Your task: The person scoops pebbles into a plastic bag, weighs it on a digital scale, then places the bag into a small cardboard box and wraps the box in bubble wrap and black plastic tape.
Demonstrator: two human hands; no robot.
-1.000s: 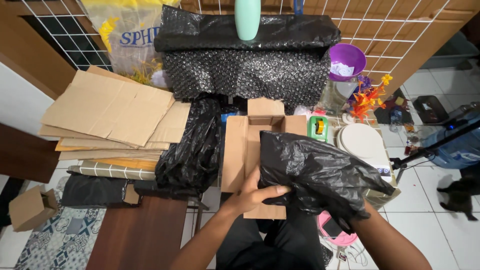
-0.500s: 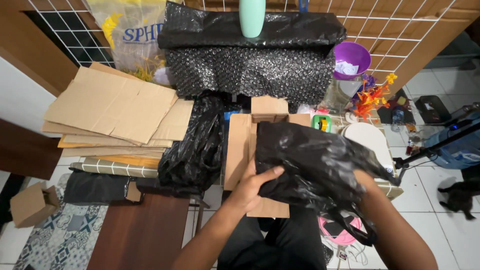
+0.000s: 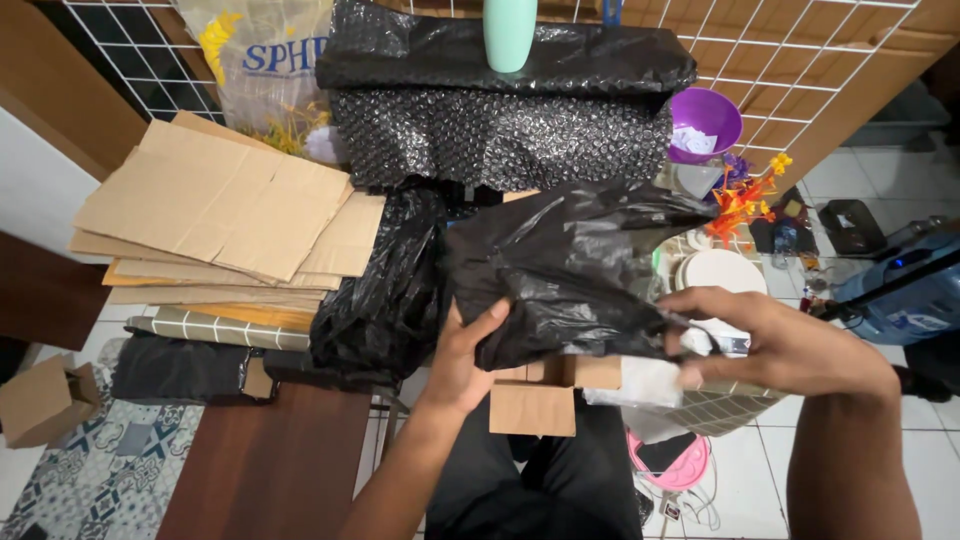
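Note:
A crumpled black plastic bag (image 3: 570,265) is held up over an open cardboard box (image 3: 535,400) that rests on my lap. My left hand (image 3: 465,355) grips the bag's lower left edge, thumb on top. At the bag's right end, my right hand (image 3: 770,340) pinches a corner of the plastic. The bag hides most of the box; only its front flaps show beneath.
A second black bag (image 3: 385,290) lies left of the box. Flattened cardboard sheets (image 3: 220,215) are stacked at far left. Black bubble wrap rolls (image 3: 500,130) sit behind, with a purple bowl (image 3: 705,122), white plates (image 3: 720,272) and a small box (image 3: 40,400) on the floor.
The bag has been lifted and spread wider above the box. My right hand moved out to the right with a corner, and my left hand shifted to the bag's lower left edge.

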